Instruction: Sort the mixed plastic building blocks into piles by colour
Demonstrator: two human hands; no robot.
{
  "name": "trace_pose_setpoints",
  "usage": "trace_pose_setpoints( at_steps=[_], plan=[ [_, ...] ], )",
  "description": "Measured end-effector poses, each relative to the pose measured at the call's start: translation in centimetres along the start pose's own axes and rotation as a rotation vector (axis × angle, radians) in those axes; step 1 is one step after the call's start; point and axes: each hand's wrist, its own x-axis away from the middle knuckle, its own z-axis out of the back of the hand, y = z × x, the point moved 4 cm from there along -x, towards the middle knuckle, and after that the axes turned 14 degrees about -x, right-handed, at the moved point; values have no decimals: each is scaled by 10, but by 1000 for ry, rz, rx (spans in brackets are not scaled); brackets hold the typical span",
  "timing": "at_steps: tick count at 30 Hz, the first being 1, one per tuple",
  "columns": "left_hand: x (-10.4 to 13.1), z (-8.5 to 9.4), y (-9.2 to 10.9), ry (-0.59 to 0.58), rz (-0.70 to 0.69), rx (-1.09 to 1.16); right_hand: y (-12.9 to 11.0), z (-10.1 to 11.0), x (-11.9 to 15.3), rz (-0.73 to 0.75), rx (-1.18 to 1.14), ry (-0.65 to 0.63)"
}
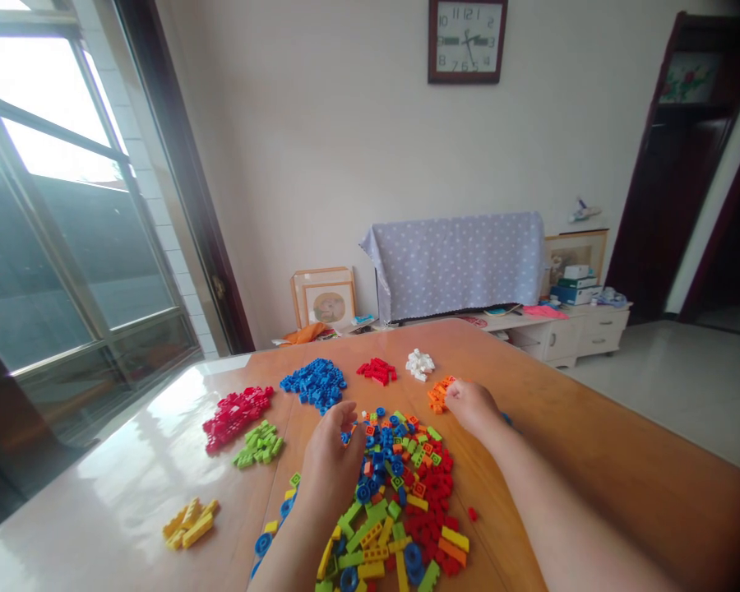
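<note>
My right forearm [573,501] is nearest the camera. My right hand [474,404] has its fingers bunched close at the orange bricks [437,398]; I can't tell if they grip one. My left hand [333,452] curls by the mixed bricks [428,493], its hold hidden. They look light, hard and a bit slippery, so I'd pinch their flat sides. Both arms reach forward, low over the table [604,436].

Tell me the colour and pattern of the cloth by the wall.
Pale greyish-blue cloth with small white dots, best seen in the head view.
</note>
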Motion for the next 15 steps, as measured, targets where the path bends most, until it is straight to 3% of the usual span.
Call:
trace_pose_setpoints(
  at_steps=[4, 15],
  plan=[
    [0, 1, 1, 1, -3, 1, 5, -9, -3, -4, 24, -15],
    [-7, 14, -3, 43, 88, 38, 7, -8, -2, -13, -14, -9]
  ],
)
